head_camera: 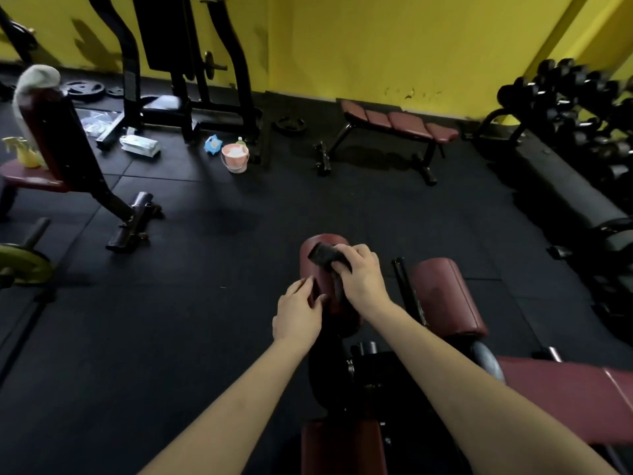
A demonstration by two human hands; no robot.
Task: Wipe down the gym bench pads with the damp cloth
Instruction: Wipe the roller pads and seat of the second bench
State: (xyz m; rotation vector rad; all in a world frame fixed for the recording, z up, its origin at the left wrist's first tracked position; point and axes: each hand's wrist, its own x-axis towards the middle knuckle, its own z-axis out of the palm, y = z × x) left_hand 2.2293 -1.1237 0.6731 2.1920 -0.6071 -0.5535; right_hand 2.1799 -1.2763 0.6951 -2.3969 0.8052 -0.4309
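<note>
A maroon roller pad (323, 246) of the bench stands just ahead of me, at lower centre. My right hand (361, 274) grips a dark cloth (323, 257) and presses it on top of that pad. On the pad's near left side my left hand (298, 311) holds the roller, fingers curled round its edge. A second maroon roller pad (445, 296) lies to the right, untouched. The bench's seat pad (342, 447) shows at the bottom edge, and another maroon pad (565, 399) reaches out at lower right.
Black rubber floor all around. A pink bucket (235, 157) stands on the floor beyond. A flat maroon bench (400, 125) sits by the yellow wall. An incline bench (51, 138) with a towel and a yellow spray bottle (24, 152) is at left. Dumbbell rack (575, 108) at right.
</note>
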